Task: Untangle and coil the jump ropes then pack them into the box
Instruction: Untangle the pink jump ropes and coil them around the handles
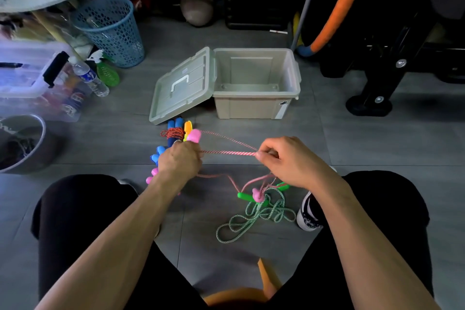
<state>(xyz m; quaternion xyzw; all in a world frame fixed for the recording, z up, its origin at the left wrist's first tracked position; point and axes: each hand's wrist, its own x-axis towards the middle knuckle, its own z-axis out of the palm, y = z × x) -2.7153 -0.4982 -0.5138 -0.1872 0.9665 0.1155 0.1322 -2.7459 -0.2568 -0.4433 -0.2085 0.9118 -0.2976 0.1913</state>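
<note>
My left hand (180,161) grips a pink handle (194,135) of the pink striped jump rope (229,152). My right hand (284,160) pinches that rope, pulled taut between both hands. Slack pink cord drops to the floor, where the other pink handle (257,194) lies on a tangled green rope (256,214) with green handles (245,196). A coiled rope with blue handles and red cord (173,133) lies on the floor behind my left hand, next to an orange handle (187,127). More blue and pink handles (154,158) show left of my left wrist. The beige box (256,108) stands open and empty, its lid (181,88) leaning at its left.
A blue mesh bin (110,30), a water bottle (90,78), a green spray bottle (107,72) and a clear storage tub (35,78) stand at the left. A grey bowl (22,143) is near left. Black exercise equipment (377,83) fills the right. My knees and a shoe (308,211) flank the ropes.
</note>
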